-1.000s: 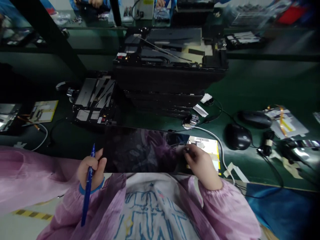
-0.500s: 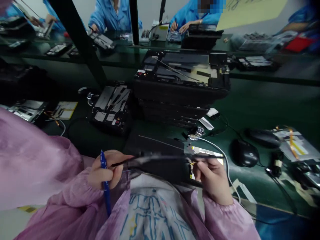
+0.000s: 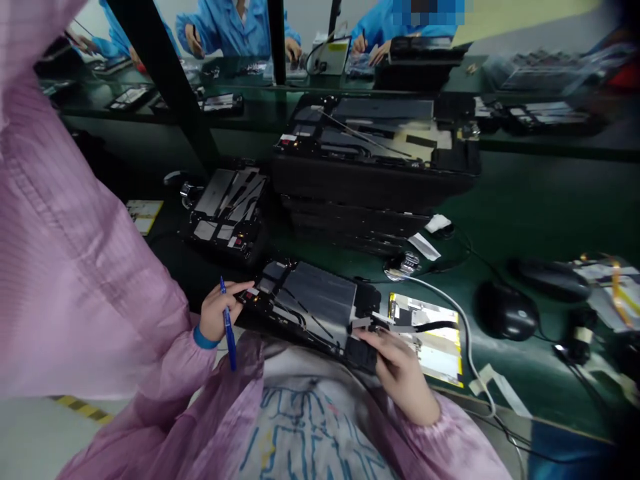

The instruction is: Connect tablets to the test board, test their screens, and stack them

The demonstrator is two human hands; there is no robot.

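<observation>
An opened tablet (image 3: 320, 300) lies inner side up in front of me, showing grey battery surfaces and dark thin cables. My left hand (image 3: 220, 311) is closed around a blue pen (image 3: 229, 327), its fingertips at the tablet's left edge by a small lit orange spot. With thumb and fingers, my right hand (image 3: 400, 367) grips the tablet's right end. A flat black strip (image 3: 436, 327) with a silvery part sticks out there, over a white board with yellow edges (image 3: 443, 360). Whether the fingers also pinch this strip, I cannot tell.
A tall stack of opened tablets (image 3: 375, 180) stands behind, with a smaller stack (image 3: 225, 207) to its left. A black mouse (image 3: 506, 312), a white cable (image 3: 453, 297) and scraps are on the right. Co-workers in blue (image 3: 240, 33) sit across the bench.
The tablet, seen edge-on before, has been tilted so its inside faces up toward me. Both hands moved with it, and the left hand still has the pen.
</observation>
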